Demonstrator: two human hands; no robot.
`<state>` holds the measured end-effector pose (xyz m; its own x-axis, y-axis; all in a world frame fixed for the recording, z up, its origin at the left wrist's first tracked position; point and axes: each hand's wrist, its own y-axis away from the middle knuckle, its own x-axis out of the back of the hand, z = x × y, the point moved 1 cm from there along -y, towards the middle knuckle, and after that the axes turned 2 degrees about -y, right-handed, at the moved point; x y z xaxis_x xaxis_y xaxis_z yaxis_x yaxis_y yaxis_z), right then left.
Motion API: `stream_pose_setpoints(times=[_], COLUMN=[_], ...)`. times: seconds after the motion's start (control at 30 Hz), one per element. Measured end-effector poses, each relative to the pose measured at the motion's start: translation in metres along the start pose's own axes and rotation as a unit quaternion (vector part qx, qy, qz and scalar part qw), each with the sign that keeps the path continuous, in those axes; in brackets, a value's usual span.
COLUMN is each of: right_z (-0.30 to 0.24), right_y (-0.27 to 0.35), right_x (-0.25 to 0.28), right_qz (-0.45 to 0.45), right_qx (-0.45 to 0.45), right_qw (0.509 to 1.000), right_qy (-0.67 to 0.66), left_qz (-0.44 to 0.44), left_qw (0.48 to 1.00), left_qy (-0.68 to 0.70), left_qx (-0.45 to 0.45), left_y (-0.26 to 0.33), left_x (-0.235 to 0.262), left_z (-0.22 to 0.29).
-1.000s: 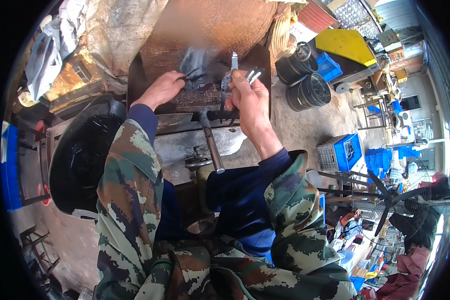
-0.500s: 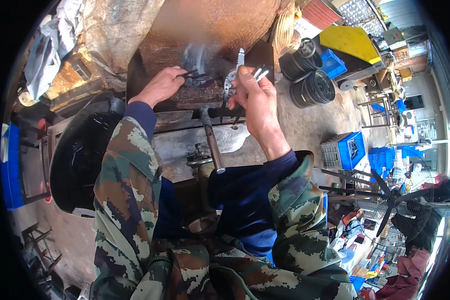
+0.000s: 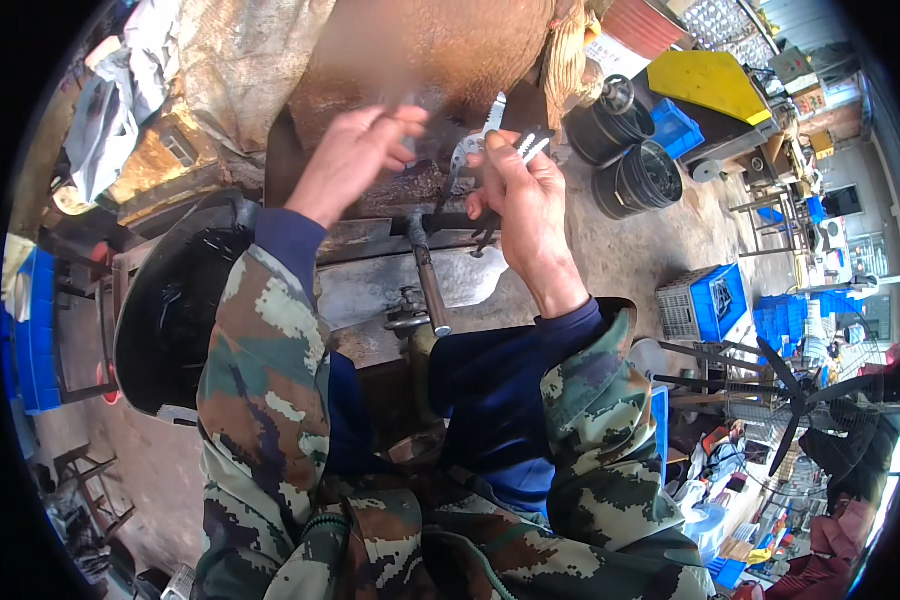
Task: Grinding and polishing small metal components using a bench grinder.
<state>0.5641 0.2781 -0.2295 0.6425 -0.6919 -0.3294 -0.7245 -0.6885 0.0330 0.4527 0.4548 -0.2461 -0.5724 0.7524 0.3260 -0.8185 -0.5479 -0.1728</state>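
Steady your right hand (image 3: 530, 205), upper centre, fingers (image 3: 508, 160) pinching toothed metal strips (image 3: 496, 112); I can't tell what your half-curled left hand (image 3: 355, 155) holds.

Left of the metal rod (image 3: 430, 285) and past its far end, the left hand (image 3: 358, 155) blurs, fingers loosely spread; to its right, the right hand (image 3: 518, 190) grips, thumb toward curled fingers, forearm (image 3: 592, 400) angled inward.
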Motion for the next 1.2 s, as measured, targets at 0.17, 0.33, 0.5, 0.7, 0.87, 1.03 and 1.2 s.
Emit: stream_pose_setpoints(times=[0.17, 0.33, 0.5, 0.7, 0.87, 1.03, 1.2], right_z=[0.002, -0.012, -0.005, -0.011, -0.007, -0.010, -0.025], right_y=[0.008, 0.019, 0.027, 0.027, 0.020, 0.032, 0.059], right_x=[-0.009, -0.012, 0.000, -0.028, -0.020, -0.021, -0.025], right_qz=[-0.001, -0.025, -0.081, -0.143, -0.106, -0.082, -0.033], right_qx=[0.041, 0.052, -0.109, -0.049, -0.047, -0.002, 0.011], right_qw=[0.999, 0.998, 0.989, 0.948, 0.977, 0.969, 0.993], right_qy=[0.002, 0.028, 0.064, 0.280, 0.178, 0.232, 0.111], left_qz=[-0.051, 0.082, 0.088, 0.094, 0.103, 0.125, -0.009], left_qw=[0.969, 0.983, 0.963, 0.973, 0.954, 0.948, 0.920], left_qy=[0.232, 0.160, 0.251, 0.196, 0.235, 0.252, 0.384], left_qx=[0.070, 0.018, 0.034, 0.072, 0.157, 0.150, 0.073], left_y=[0.040, 0.042, 0.036, 0.032, 0.000, 0.001, 0.029], left_x=[-0.036, -0.048, -0.052, -0.039, -0.038, -0.024, -0.002], left_z=[0.043, 0.048, 0.039, 0.029, 0.030, 0.033, 0.050])
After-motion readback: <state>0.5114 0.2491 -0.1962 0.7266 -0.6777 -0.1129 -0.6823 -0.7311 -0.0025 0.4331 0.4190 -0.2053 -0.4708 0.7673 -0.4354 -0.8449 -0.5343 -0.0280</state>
